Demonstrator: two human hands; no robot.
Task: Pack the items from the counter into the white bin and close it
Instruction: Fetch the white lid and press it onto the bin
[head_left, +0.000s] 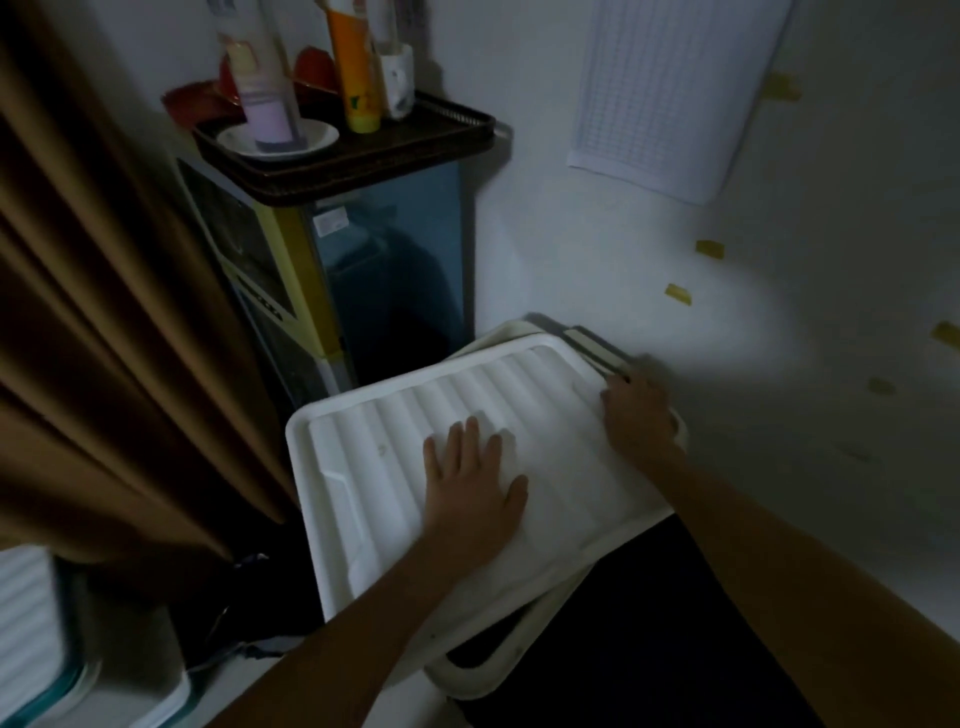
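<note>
Pressing palm-down with the left hand (475, 488) at centre frame, fingers straight and spread, forearm in from the lower left; gripping the white lid (395, 431) at its far edge with the right hand (639, 415), right of centre, fingers curled, forearm from lower right

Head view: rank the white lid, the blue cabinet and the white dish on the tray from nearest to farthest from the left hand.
1. white lid: directly under the left hand, which rests flat on it.
2. blue cabinet: behind the lid, up and left.
3. white dish: on the tray atop the cabinet, farthest.
</note>
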